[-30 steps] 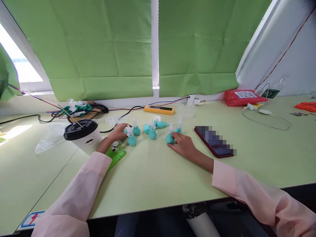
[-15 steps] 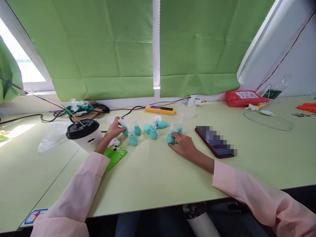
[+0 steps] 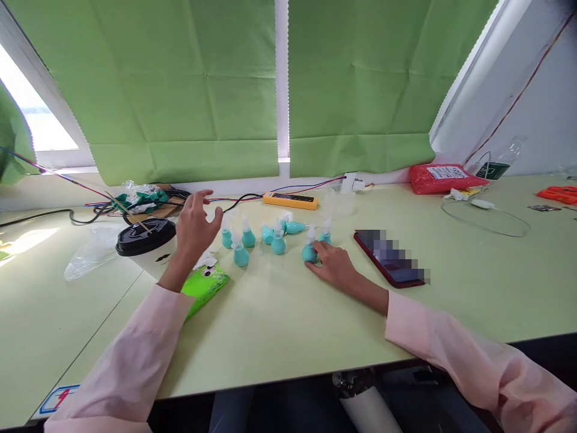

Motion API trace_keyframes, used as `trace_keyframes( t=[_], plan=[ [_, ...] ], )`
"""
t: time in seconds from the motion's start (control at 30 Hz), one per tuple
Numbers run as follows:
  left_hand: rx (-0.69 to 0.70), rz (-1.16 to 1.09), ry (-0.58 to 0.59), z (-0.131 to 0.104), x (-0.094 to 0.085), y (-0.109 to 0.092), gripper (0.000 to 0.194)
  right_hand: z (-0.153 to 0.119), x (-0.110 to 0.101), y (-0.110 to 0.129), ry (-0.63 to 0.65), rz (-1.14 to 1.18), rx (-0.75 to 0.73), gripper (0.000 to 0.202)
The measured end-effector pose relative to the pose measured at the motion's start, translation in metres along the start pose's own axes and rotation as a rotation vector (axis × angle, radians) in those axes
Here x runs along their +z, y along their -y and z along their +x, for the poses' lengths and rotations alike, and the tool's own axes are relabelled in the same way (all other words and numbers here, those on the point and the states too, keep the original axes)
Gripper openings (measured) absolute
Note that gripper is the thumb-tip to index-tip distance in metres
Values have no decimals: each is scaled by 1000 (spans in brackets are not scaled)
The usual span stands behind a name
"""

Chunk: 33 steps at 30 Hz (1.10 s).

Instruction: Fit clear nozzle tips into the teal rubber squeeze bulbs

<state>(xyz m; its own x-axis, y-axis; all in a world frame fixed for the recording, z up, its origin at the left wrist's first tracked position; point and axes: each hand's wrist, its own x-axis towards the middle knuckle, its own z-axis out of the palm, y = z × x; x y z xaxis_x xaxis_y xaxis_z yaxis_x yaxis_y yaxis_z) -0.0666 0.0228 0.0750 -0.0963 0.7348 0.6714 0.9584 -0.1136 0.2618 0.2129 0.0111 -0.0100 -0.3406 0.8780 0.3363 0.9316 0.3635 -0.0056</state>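
Grasping one little blue-green bulb [image 3: 308,253] by its side, my right hand [image 3: 336,267] is down low on the counter [image 3: 288,337]. Its thumb and fingers [image 3: 323,246] are on the bulb, which stands up with its clear tip on top. A second bulb [image 3: 325,240] stands just behind it.

I have my left hand [image 3: 196,225] up in the air, with its fingers loose and spread apart. Three bulbs [image 3: 241,257] stand close together to the right of that hand, and one lone bulb [image 3: 278,245] stands near the middle. Behind that one are more, and a bulb [image 3: 295,227] there lies on its side.

From here, my left hand hides part of a white cup [image 3: 151,258] with a black lid [image 3: 148,237]. A green case [image 3: 208,287] lies by my left wrist. To the right of my right hand lies a dark phone [image 3: 383,255]. A yellow bar [image 3: 290,201] sits at the back, and a red pack [image 3: 444,183] is far to the right.
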Motion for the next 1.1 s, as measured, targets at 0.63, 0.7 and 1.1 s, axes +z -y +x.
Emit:
trace_keyframes(
  t=[0.63, 0.7, 1.1],
  plan=[
    [188, 229, 690, -15, 82, -68, 26, -1, 0, 2, 27, -16, 18, 31],
    [181, 231, 695, -13, 86, -69, 25, -1, -1, 2, 35, -16, 16, 31],
    [107, 240, 583, -24, 90, -60, 27, 0, -4, 4, 73, -26, 15, 32]
  ],
)
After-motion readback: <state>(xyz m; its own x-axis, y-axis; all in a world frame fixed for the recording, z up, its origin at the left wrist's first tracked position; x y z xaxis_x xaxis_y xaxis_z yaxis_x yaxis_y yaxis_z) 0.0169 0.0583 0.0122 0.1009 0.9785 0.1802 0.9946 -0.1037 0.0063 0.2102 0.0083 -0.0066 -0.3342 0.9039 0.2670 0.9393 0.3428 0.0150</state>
